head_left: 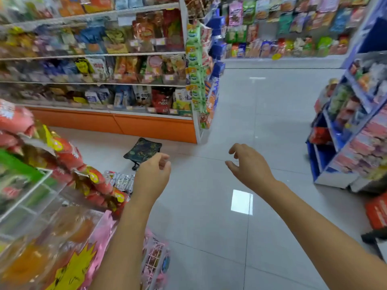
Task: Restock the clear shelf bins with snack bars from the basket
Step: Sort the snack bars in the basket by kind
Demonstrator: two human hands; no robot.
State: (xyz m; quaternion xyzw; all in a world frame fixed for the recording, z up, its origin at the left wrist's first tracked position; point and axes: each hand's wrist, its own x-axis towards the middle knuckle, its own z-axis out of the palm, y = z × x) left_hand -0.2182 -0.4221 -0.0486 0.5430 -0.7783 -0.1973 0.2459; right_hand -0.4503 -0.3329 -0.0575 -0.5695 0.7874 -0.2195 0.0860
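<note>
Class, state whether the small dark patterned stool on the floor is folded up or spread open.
Spread open: the stool has its fabric seat stretched flat, with a leg showing beneath.

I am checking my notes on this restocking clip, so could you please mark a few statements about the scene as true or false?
1. The left hand holds a snack bar. False: it holds nothing, and its fingers are loosely curled.
2. The right hand is empty, above the tiled floor. True.
3. A dark patterned stool stands on the floor beyond the left hand. True.
4. The shelf base behind the stool is blue. False: it is orange.
5. Silver-wrapped packs lie just left of the left wrist. True.
</note>
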